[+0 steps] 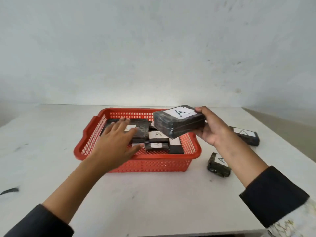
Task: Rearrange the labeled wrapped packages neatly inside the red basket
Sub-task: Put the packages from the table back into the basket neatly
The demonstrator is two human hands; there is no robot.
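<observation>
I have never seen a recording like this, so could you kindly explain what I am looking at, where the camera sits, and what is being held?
There is one picture, from a camera on a person's head, looking down at their own bare hands. A red basket on a white table holds dark wrapped packages labelled A. The right hand holds a large package above the basket. The left hand reaches open into it. Two more packages lie on the table at the right: one far, one near.

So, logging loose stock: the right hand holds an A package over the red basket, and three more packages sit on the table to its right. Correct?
Not quite. The head view shows two packages on the table, one behind the right hand and one nearer; the rest stands.
</observation>
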